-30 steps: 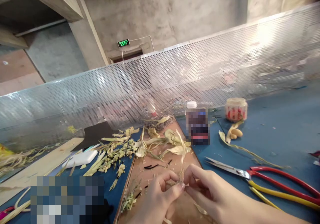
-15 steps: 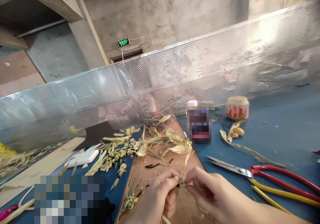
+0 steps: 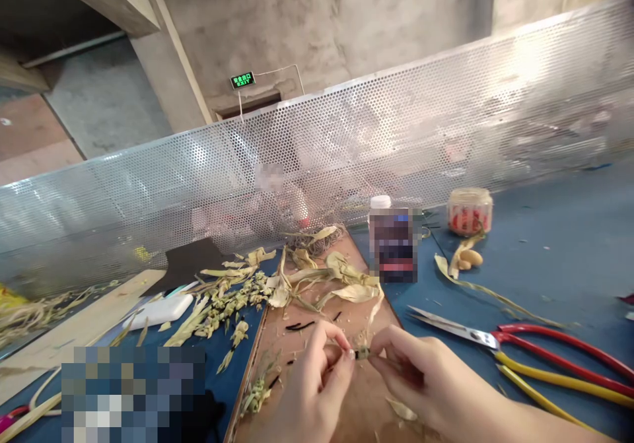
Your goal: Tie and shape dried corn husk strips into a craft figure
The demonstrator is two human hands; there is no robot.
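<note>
Above the brown board (image 3: pixel 280 347), my left hand (image 3: pixel 319 380) and my right hand (image 3: pixel 416 364) are close together, each closed in a pinch. Between them is a small piece (image 3: pixel 363 351) with a black left end and a pale green, knotted-looking right end. The left thumb and forefinger grip its black end, and the right fingertips hold its green end. A thin pale strand rises by the right fingers. Dried husk strips (image 3: pixel 354 292) lie just beyond the hands, and short black strips (image 3: pixel 300 327) are scattered nearer. A small green bundle (image 3: pixel 255 393) rests at the board's left edge.
Scissors (image 3: pixel 488 339) with red and yellow handles lie on the blue table to the right. Behind them stand a jar (image 3: pixel 469 213) and a white-capped bottle (image 3: pixel 380 202). Small knotted pieces (image 3: pixel 232 304) are heaped left of the board, near a white case (image 3: pixel 159 311). A perforated metal screen (image 3: pixel 327 159) runs behind.
My left fingers have opened out from a tighter curl, and the small piece sits slightly higher. More of its black end shows. A pale husk scrap on the board is now more exposed.
</note>
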